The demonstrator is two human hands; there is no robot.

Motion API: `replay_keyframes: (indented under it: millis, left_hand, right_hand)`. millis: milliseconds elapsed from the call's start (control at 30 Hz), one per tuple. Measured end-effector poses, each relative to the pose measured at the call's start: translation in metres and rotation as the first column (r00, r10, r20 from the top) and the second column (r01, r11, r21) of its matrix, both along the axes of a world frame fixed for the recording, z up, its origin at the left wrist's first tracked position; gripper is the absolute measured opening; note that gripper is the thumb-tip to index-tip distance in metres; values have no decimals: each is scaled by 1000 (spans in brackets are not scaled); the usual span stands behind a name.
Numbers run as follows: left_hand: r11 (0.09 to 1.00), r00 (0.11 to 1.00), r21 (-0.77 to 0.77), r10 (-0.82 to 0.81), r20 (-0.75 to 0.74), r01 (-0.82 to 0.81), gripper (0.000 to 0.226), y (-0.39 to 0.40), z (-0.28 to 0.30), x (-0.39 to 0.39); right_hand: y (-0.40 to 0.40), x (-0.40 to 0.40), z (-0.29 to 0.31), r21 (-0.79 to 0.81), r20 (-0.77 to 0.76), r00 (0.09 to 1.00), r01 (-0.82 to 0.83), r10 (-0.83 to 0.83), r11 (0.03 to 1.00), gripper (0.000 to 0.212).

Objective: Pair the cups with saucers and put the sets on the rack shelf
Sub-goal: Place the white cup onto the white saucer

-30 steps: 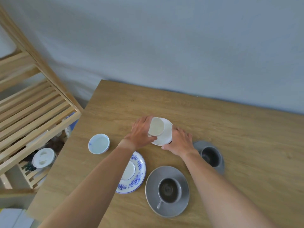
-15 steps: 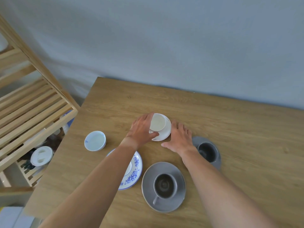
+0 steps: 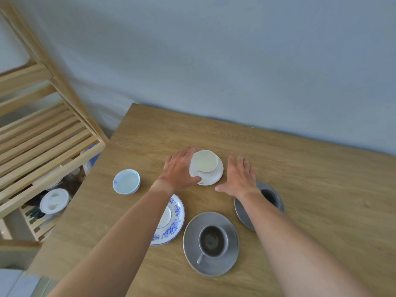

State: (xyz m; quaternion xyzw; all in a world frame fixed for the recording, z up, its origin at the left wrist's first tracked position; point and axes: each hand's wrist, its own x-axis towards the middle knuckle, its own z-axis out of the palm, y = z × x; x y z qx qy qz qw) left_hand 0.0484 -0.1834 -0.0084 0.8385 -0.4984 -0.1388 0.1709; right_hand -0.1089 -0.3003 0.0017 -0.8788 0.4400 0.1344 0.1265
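White cup (image 3: 204, 161) sat on its round white saucer (image 3: 211, 176), glossy ceramic, mid-table on the wood-grain table (image 3: 300, 179). Left hand (image 3: 180, 170) lay flat against the set's left side, fingers spread alongside the cup, thumb touching the saucer's near rim; loose contact, not a closed grip. Right hand (image 3: 240, 176) was released, palm down, fingers splayed, just right of the saucer and apart from it. Grey matte cup (image 3: 213, 241) with handle sat centred on a wide grey saucer (image 3: 227, 264) near the front edge. A second grey cup (image 3: 271, 197) on its grey saucer (image 3: 242, 213) was partly hidden under the right forearm. Blue-floral plate-shaped saucer (image 3: 172, 224) lay bare beneath the left forearm. Small round white-and-blue cup (image 3: 126, 182) stood alone to the left. Slatted pale-wood rack (image 3: 42, 133) stood off the table's left edge
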Motion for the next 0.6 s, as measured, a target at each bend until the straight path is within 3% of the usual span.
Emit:
replay_keyframes:
  millis: [233, 333, 433, 600]
  left_hand:
    - [997, 997, 0, 72, 33, -72, 98, 48, 10, 21]
    - [996, 996, 7, 86, 37, -86, 95, 70, 13, 36]
    - [991, 981, 42, 116, 155, -123, 90, 90, 11, 51]
    - [968, 961, 138, 179, 211, -211, 86, 118, 0, 74]
  right_hand:
    - [20, -9, 22, -23, 41, 998, 46, -45, 999, 123]
    - [42, -8, 24, -100, 67, 996, 67, -61, 993, 100]
    - [65, -6, 20, -180, 144, 989, 72, -46, 981, 79]
    - [103, 10, 10, -142, 177, 976, -102, 126, 985, 68]
